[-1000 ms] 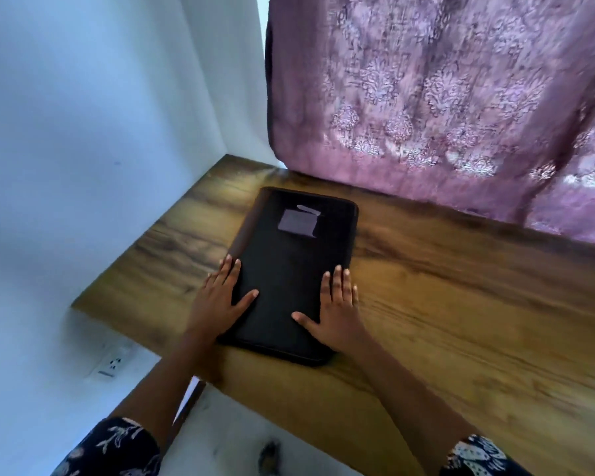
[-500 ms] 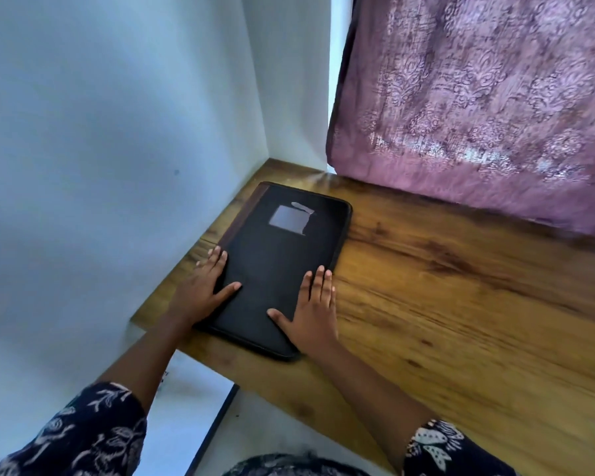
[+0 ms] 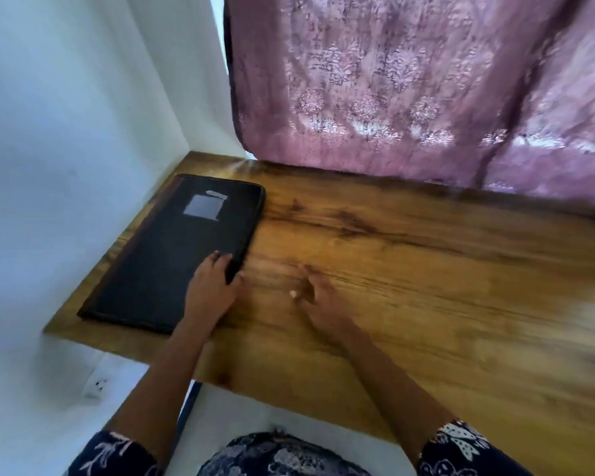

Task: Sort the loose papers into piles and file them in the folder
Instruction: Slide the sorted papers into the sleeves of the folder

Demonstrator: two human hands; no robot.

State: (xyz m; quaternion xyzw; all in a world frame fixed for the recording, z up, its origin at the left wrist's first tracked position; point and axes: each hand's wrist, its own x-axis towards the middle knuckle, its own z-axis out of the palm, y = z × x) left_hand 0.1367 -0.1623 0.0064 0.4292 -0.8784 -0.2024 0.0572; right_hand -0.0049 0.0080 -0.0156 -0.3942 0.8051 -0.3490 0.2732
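The left hand (image 3: pixel 213 286) pinches the closed folder's (image 3: pixel 172 255) right edge; the right hand (image 3: pixel 320 297) hovers, fingers spread, over the table (image 3: pixel 426 269). The cover should lift slowly, spine kept flat.

1. The right hand (image 3: pixel 318 297) was smeared by motion above the counter (image 3: pixel 426 269), and its fingers could not be told apart.
2. The left hand (image 3: pixel 212 290) covered part of the right edge of the folder (image 3: pixel 158 262); whether it gripped that edge was unclear.
3. The pale label (image 3: pixel 203 206) on the folder was unreadable.
4. The counter's right side was blurred and cut off.
5. The curtain (image 3: pixel 409 80) ran past the top and right edges.
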